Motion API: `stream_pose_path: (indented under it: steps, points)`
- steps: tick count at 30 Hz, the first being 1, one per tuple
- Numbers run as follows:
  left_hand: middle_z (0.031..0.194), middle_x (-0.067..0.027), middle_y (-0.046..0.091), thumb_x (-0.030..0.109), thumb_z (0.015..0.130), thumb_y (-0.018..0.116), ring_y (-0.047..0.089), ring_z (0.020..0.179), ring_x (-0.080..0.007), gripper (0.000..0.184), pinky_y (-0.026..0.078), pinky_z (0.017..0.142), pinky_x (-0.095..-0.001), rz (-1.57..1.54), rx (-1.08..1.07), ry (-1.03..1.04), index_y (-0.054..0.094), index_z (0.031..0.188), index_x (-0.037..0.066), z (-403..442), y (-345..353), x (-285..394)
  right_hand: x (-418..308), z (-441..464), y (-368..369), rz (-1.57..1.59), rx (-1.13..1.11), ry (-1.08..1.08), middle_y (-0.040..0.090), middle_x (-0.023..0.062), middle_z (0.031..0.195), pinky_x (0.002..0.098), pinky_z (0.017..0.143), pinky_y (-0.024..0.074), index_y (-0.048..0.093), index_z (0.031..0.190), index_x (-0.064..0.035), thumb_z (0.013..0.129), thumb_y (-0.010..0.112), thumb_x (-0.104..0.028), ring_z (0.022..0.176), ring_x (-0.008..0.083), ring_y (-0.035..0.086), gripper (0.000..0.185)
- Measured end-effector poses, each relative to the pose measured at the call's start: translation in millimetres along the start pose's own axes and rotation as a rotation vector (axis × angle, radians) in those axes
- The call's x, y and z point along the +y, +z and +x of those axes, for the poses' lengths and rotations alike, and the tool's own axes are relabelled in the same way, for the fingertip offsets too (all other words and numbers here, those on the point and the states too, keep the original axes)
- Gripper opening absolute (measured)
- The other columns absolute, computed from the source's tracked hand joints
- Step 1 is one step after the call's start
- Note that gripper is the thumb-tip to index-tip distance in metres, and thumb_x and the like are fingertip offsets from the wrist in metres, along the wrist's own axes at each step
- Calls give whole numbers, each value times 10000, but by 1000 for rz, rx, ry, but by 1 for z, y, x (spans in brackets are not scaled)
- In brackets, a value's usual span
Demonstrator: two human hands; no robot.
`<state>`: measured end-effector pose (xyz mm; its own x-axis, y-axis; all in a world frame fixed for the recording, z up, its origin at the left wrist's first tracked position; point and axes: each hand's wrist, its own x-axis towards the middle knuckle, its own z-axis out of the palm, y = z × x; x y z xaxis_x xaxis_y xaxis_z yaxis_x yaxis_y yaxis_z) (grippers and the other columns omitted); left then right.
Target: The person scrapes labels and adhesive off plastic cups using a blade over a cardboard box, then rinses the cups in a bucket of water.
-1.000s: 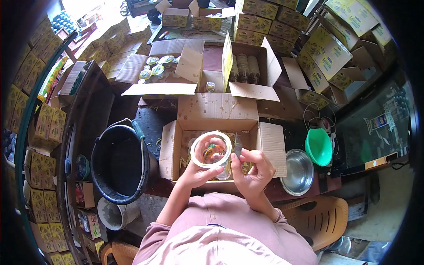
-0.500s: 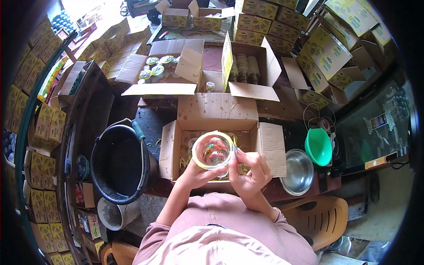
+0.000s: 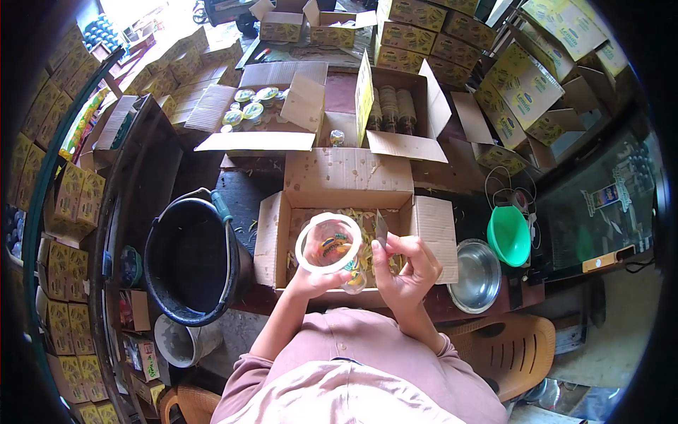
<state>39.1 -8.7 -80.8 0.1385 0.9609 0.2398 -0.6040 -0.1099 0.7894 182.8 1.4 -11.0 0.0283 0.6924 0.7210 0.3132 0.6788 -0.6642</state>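
Observation:
My left hand point(image 3: 316, 281) is wrapped round a clear plastic cup point(image 3: 329, 243) with a pale rim, its mouth turned toward me and printed graphics showing on it. To its right, my right hand point(image 3: 406, 274) pinches a small thin grey blade point(image 3: 381, 229), held upright and apart from the cup. Both hands are over an open cardboard box point(image 3: 349, 168), whose floor carries yellowish scraps. Another clear printed cup point(image 3: 354, 280) shows just below the held one, near my left fingers.
A black bucket point(image 3: 192, 261) stands at the left, a white bucket point(image 3: 185, 340) below it. To the right are a steel bowl point(image 3: 474, 277) and a green bowl point(image 3: 509, 236). Behind, one box point(image 3: 254, 143) holds lidded cups and another point(image 3: 408, 146) stacked cups. An orange chair point(image 3: 505, 350) is at lower right.
The held cup has moved slightly left and tilted. The blade touched near its rim half a second ago; my right hand has since drawn back to the right, away from the rim.

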Motion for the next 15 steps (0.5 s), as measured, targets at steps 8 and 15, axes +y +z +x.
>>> stream_pose_path:
  steps: [8, 15]
  points:
    - [1098, -70, 395, 147, 690, 693, 476, 1007, -191, 666, 409, 875, -336, -147, -22, 88, 292, 1222, 124, 2, -6, -8, -5, 1, 1, 29, -12, 3, 584, 75, 650, 203, 505, 474, 625, 844, -5, 662, 664, 67, 562, 115, 586, 199]
    - [1167, -86, 408, 250, 667, 752, 445, 1107, -203, 732, 376, 955, -375, 58, 85, 80, 307, 1226, 91, 2, 4, 1, -5, -1, 11, 8, -33, -68, 561, 69, 624, 213, 466, 418, 607, 806, 0, 649, 671, 72, 532, 114, 552, 184]
